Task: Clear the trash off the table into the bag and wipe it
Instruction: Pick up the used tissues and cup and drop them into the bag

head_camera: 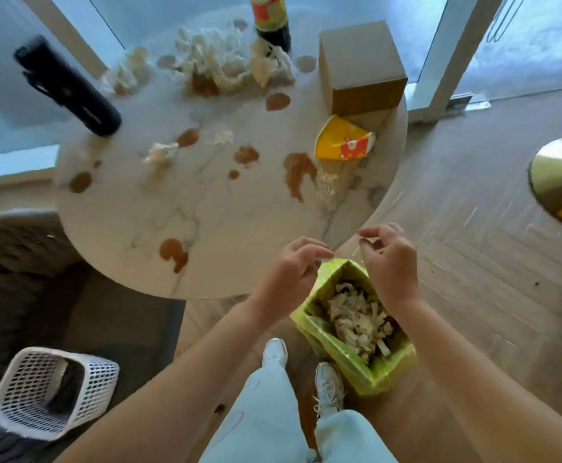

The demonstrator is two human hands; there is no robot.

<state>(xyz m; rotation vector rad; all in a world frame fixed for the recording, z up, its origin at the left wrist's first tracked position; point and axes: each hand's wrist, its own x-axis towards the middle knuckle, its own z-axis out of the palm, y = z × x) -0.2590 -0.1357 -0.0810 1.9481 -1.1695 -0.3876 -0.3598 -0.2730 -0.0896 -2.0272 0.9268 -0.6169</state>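
Your left hand (294,262) hovered over the table (206,208) edge, fingers loosely curled, holding nothing I could make out. Your right hand (390,259) pinched a thin pale strand above the green bag (370,372), which stood on the floor by your shoes, open and part-filled with pale scraps. Brown stains (298,173) spotted the marble top. A crushed yellow cup (343,140) lay near the cardboard box (361,68). Wadded tissues (226,61) sat at the far side, beside a dark bottle (271,18). A white basket (56,392) lay tipped on the rug.

Bare forearms, no sleeves; pale mint-blue trousers (273,412); white lace-up sneakers (329,389).
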